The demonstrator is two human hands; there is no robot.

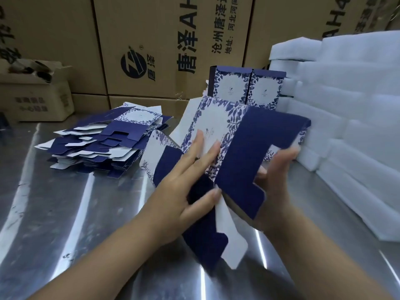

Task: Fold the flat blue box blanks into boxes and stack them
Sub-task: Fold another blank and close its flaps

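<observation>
Left hand (190, 169) lies flat with straight fingers, pressing on the white, leafy panel of the box blank (259, 148). Right hand (275, 167) curls its fingers round the other side, behind a smooth dark blue panel. The thin card is half folded and held over the shiny metal table (65, 213), its long side running up and away from the person. A messy pile of flat blanks (104, 144) lies to the left. Two folded boxes (246, 87) stand upright behind, beside soft white foam sheets (346, 105).
</observation>
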